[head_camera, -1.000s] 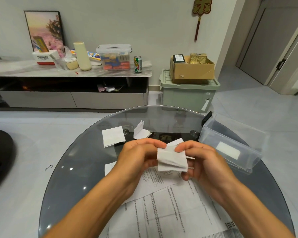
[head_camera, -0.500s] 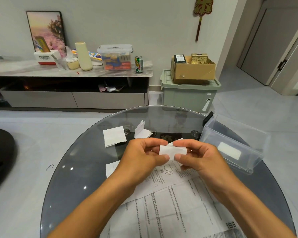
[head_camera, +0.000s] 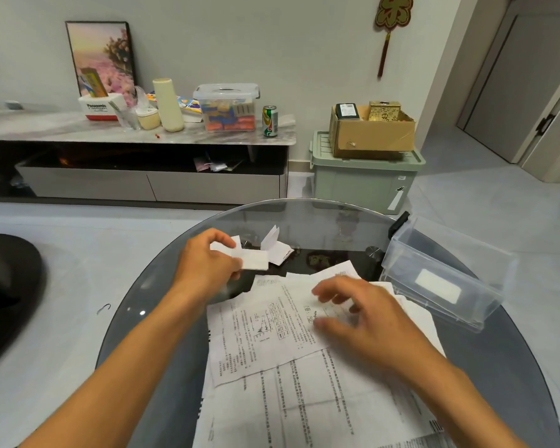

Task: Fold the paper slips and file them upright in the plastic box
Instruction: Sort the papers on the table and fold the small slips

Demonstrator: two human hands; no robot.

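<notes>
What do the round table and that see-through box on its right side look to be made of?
The round table looks like tinted glass, glossy: light spots reflect on it and the floor shows through. The see-through box looks like clear hard plastic, smooth: its thin walls show the table behind them, and a white label sits on its front. Neither is certain from looks alone.

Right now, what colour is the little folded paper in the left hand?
Plain white. The folded paper slip, pinched by the left hand, shows clearly in the head view.

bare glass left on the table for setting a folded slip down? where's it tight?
Free: glass left of the printed sheets, under the left forearm; far rim behind the folded slips. Tight: centre, sheets run up to the plastic box, right hand above them.
</notes>
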